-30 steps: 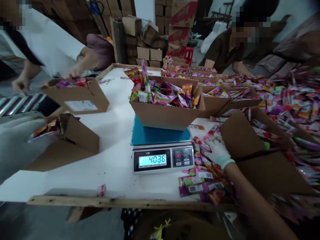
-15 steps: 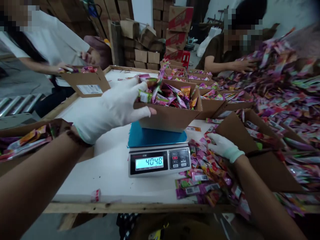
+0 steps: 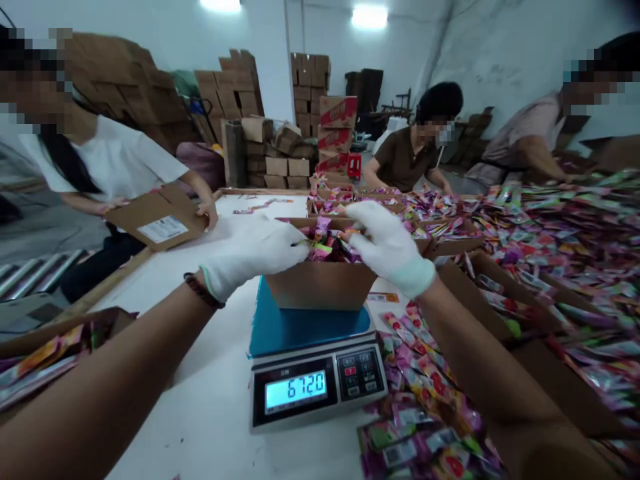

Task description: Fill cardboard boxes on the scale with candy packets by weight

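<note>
Pressing on carton [image 3: 320,287]: left hand [image 3: 255,253], right hand [image 3: 387,247]; grip unclear, fingertips hidden among sachets [image 3: 327,243].

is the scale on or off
On: the grey digital scale's lit blue display reads 6720 under the brown cardboard box of sachets.

head camera looks forward and down, close over the scale [image 3: 310,373].

White gloves [image 3: 255,250]; brown box [image 3: 320,285]; pink-purple-green sachets [image 3: 327,241]; blue scale platform [image 3: 300,327]; cyan display [image 3: 295,389].
</note>
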`<state>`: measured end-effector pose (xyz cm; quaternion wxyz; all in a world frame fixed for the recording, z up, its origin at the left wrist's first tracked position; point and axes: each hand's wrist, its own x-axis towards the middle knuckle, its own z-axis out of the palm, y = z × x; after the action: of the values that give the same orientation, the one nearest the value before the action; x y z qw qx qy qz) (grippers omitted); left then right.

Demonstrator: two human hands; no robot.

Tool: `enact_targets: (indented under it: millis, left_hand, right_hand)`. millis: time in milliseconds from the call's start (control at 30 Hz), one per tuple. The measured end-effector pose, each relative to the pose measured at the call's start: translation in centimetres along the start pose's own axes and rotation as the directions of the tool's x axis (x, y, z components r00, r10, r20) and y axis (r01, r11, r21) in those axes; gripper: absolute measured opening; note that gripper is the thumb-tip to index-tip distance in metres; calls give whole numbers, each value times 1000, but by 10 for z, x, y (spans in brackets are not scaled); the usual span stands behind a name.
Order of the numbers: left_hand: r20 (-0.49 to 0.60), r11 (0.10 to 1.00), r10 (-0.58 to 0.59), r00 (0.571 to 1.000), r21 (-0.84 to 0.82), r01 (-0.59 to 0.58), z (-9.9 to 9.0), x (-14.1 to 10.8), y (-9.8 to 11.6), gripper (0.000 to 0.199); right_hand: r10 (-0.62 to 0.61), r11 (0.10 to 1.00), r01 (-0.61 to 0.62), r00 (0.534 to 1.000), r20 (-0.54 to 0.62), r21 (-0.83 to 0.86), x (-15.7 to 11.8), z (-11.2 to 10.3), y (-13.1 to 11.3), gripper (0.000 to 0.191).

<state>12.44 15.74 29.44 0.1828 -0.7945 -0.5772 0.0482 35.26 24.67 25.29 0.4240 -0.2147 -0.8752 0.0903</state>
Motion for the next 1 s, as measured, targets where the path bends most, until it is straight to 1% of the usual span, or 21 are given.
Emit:
enact_targets:
  millis: [67,100,133,167,233,300,333,400,467,533,567,633,700,767,800,833,867,900,933,967,1000]
  left_hand:
    - [56,992,93,994,86,-97,-8,-7,5,47]
    - [72,988,100,992,107,-107,-13,-11,9,51]
    - [72,992,79,994,96,-86,-16,-14,13,54]
    - [68,996,47,997,70,-52,-18,-17,18,55]
    - [45,1000,-24,999,19,23,-19,-19,26,60]
    - [11,998,-62,998,-10,62,-16,-20,32,66]
    - [-11,998,-59,998,-24,59,-12,-20,33,67]
    - [-34,997,-53,998,-49,51,-4,-21,35,67]
    - [-40,997,-69,997,-34,67,5,-22,35,63]
    - [-82,996,-95,992,-11,94,14,-23,35,63]
    - [-107,994,-109,988,-14,108,18,-24,36,65]
    - [-129,988,-150,980,-45,146,23,-25,38,72]
    - [-82,978,-202,976,-74,196,25,-24,41,74]
    - [-14,969,-234,972,-84,232,24,-21,43,72]
    - [15,967,-239,971,-93,239,23,-18,43,71]
    - [40,964,-243,969,-104,246,21,-15,44,70]
    - [60,958,-254,965,-118,260,20,-13,44,69]
    - [75,951,-267,961,-137,275,18,-11,46,70]
    - [80,942,-286,955,-157,295,16,-9,47,70]
    - [71,933,-310,948,-169,318,14,-9,49,71]
    - [47,925,-336,941,-171,339,14,-9,51,72]
  right_hand:
    - [-24,993,46,980,199,-107,32,13,8,40]
    - [-3,986,53,955,298,-159,44,18,12,36]
    - [25,978,54,930,366,-204,52,21,16,31]
    - [46,970,54,917,397,-236,58,23,20,25]
    - [35,963,68,929,369,-262,59,20,24,25]
    - [-39,957,124,950,309,-262,54,14,24,30]
    - [-76,949,163,949,307,-270,51,13,23,31]
    - [-109,921,236,920,377,-309,47,13,20,31]
    - [-96,893,279,885,455,-353,47,17,18,29]
    - [-108,880,308,872,478,-362,50,20,19,28]
    - [-127,881,314,878,461,-354,50,19,19,28]
    - [-172,901,300,911,375,-315,46,10,21,29]
    - [-204,940,252,956,212,-231,35,-4,25,28]
    - [-182,975,187,982,51,-122,24,-19,29,25]
    - [-155,985,155,988,5,-82,19,-24,30,24]
    - [-124,990,123,992,-12,-70,16,-27,30,22]
    - [-94,991,94,996,4,-91,14,-28,27,21]
    - [-62,987,69,997,49,-145,14,-25,23,20]
    - [-27,975,54,992,124,-217,16,-21,17,19]
    - [18,955,49,975,222,-291,19,-15,11,17]
    - [70,935,50,945,321,-352,24,-8,6,16]
